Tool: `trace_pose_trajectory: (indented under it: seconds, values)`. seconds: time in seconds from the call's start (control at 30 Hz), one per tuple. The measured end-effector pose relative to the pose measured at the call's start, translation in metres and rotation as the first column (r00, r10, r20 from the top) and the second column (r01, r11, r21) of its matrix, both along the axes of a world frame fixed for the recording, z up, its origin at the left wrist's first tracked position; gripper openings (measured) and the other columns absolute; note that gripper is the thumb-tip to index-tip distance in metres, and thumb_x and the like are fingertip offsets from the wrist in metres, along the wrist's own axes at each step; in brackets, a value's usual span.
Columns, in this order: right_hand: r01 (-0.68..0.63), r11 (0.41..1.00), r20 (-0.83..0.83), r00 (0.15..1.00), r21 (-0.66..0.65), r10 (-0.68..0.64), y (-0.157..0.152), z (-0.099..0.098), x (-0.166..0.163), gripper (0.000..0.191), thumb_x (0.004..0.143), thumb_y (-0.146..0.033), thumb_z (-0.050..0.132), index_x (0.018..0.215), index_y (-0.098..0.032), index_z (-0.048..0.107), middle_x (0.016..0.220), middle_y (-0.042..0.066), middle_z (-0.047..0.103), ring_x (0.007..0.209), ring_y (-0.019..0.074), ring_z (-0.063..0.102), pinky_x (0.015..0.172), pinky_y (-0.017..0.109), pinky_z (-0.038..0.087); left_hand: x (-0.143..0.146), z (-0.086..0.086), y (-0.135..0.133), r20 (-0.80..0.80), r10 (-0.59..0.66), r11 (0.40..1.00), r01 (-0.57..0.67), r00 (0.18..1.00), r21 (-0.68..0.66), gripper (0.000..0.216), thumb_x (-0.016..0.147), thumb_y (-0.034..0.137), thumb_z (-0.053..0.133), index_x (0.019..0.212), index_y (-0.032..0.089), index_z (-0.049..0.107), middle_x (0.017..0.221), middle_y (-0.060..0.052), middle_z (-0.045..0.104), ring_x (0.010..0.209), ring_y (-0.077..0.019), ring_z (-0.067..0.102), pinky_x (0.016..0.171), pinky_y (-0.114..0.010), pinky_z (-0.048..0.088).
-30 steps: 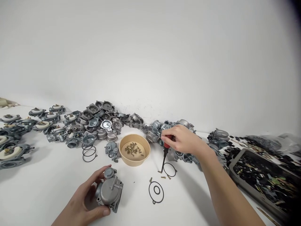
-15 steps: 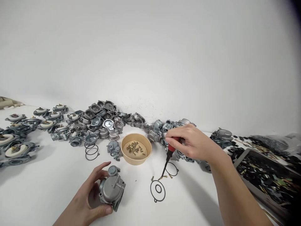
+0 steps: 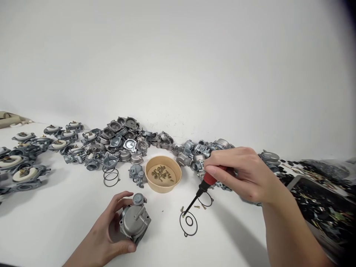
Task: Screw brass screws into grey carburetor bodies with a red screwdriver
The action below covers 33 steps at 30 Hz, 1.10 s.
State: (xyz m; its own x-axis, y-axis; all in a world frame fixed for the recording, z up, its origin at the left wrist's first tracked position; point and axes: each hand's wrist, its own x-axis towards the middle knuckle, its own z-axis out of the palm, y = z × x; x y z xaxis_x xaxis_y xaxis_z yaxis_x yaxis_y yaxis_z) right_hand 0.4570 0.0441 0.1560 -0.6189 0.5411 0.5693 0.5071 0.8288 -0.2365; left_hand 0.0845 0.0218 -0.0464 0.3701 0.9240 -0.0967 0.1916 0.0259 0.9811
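My left hand (image 3: 111, 226) is closed around a grey metal carburetor (image 3: 134, 218), its rounded bowl facing up. A screwdriver (image 3: 209, 179) with a red and black handle is gripped in my right hand (image 3: 244, 172) and slants down to the left. A small brass screw (image 3: 183, 216) sits at the screwdriver's tip, just inside the edge of a black rubber gasket ring (image 3: 196, 230). Within that ring lies a smaller black O-ring (image 3: 189, 221). Several loose screws (image 3: 197, 207) lie close by, beside another gasket ring (image 3: 211, 202), partly hidden behind the screwdriver.
A tan round bowl (image 3: 148, 181) holds several brass screws. Behind it is a heap of metal bowl covers (image 3: 115, 126). Carburetor bodies with white rings (image 3: 26, 174) stand at left. More carburetors (image 3: 222, 144) pile up behind my right hand. A tray of dark small parts (image 3: 294, 183) is at right.
The screwdriver tip has moved left and slightly down, bringing a screw to the gasket ring's edge. The handle leans further right. My left hand keeps its hold on the carburetor; the view has shifted slightly.
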Motion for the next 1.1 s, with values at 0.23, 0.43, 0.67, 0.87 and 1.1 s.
trace_pose_trajectory:
  seconds: [0.23,0.43,0.67,0.87,1.1]
  values:
    - [-0.023,1.000,-0.066,0.998,0.015,0.024,0.002,-0.005,-0.006,0.028,0.111,-0.015,0.052,0.087,-0.020,0.066,0.073,-0.003,0.067,0.063,0.0077,0.050,0.060,0.024,0.041,-0.005,-0.008,0.004,-0.079,-0.021,0.998,0.025,0.997,0.058,0.107,0.074,0.070,0.094,0.158,0.044,0.033,0.159,-0.007,0.050,0.126,-0.0332,0.060,0.095,-0.033,0.049]
    - [-0.094,0.995,-0.141,0.985,0.031,0.098,0.006,-0.011,-0.014,0.022,0.110,-0.013,0.054,0.097,-0.021,0.070,0.080,-0.001,0.071,0.069,0.0094,0.058,0.065,0.024,0.046,0.000,0.001,-0.001,-0.050,0.000,0.999,0.002,0.999,0.042,0.110,0.070,0.072,0.096,0.158,0.045,0.035,0.157,-0.005,0.052,0.126,-0.0320,0.063,0.101,-0.033,0.048]
    - [-0.146,0.988,-0.162,0.975,0.041,0.151,0.009,-0.018,-0.027,0.019,0.111,-0.013,0.053,0.104,-0.019,0.070,0.083,0.001,0.072,0.072,0.0102,0.060,0.066,0.024,0.048,0.000,0.000,-0.001,-0.049,-0.010,1.000,0.012,0.999,0.022,0.114,0.070,0.074,0.094,0.160,0.041,0.033,0.160,-0.009,0.050,0.129,-0.0352,0.061,0.099,-0.036,0.048]
    - [-0.154,0.988,-0.157,0.975,0.017,0.155,0.010,-0.025,-0.034,0.020,0.112,-0.015,0.052,0.108,-0.020,0.071,0.083,0.001,0.074,0.072,0.0121,0.061,0.067,0.027,0.048,-0.003,-0.002,0.001,-0.069,-0.041,0.998,0.044,0.997,0.046,0.112,0.074,0.070,0.094,0.161,0.040,0.030,0.161,-0.012,0.048,0.128,-0.0353,0.062,0.100,-0.036,0.049]
    - [-0.163,0.986,-0.175,0.970,0.046,0.168,0.011,-0.026,-0.038,0.020,0.110,-0.013,0.052,0.109,-0.021,0.070,0.083,0.002,0.074,0.072,0.0131,0.063,0.065,0.028,0.048,-0.003,-0.001,0.001,-0.083,-0.033,0.998,0.037,0.996,0.058,0.111,0.075,0.068,0.094,0.162,0.039,0.033,0.159,-0.013,0.051,0.127,-0.0368,0.063,0.101,-0.038,0.051]
